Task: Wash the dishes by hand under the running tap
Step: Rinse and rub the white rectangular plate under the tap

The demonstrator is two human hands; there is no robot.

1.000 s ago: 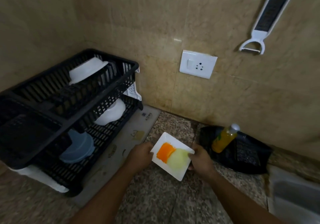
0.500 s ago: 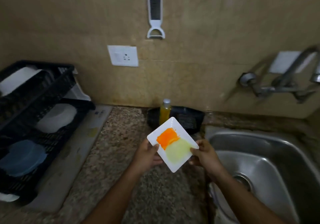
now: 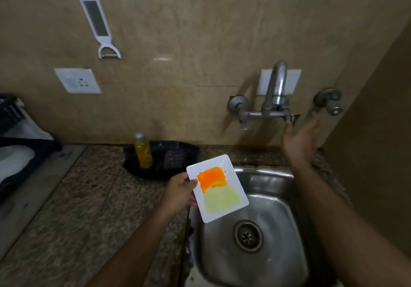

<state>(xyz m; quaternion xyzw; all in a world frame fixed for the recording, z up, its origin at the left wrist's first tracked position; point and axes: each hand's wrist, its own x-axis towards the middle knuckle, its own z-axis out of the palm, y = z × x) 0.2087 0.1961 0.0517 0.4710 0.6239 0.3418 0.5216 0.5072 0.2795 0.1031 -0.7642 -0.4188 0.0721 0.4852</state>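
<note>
A white rectangular plate (image 3: 231, 171) smeared with orange and pale green residue hangs over the left rim of the steel sink (image 3: 275, 206). My left hand (image 3: 180, 192) grips the plate by its left edge, thumb on top. My right hand (image 3: 299, 138) is raised with fingers spread, its fingertips at the right handle of the wall tap (image 3: 274, 91). No water shows under the spout. The sink basin holds nothing but its drain (image 3: 248, 235).
A yellow bottle (image 3: 143, 151) stands in a black tray (image 3: 175, 157) at the back of the granite counter (image 3: 93, 200). A black dish rack (image 3: 13, 135) with white dishes sits at far left. A grater (image 3: 95, 17) and a socket (image 3: 76, 81) are on the wall.
The view swung right from the dish rack to the sink. My right hand let go of the plate and rose to the tap handle. My left hand carried the plate over the sink rim.
</note>
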